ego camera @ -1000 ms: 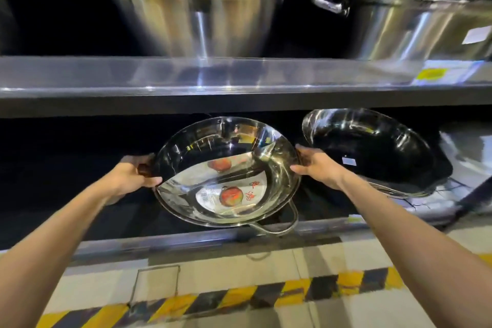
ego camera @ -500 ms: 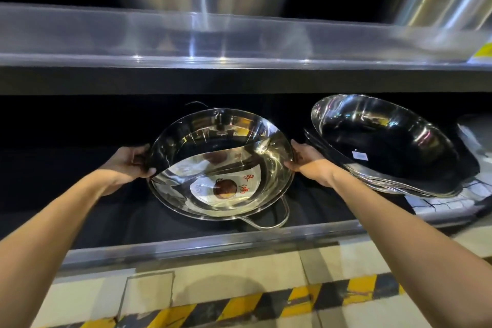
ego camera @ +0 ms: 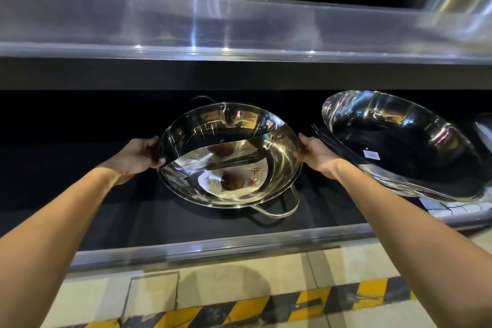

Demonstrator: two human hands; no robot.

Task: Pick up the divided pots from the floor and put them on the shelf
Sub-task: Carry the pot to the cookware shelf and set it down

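Left hand (ego camera: 138,155) and right hand (ego camera: 314,153) outstretched, fingers curled, gripping.

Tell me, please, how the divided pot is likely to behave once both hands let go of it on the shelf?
The divided pot is polished steel, so probably stiff and slippery. It sits tilted, rear rim raised, with the left hand and right hand gripping opposite rims; released, it may rock or slide on the dark shelf.
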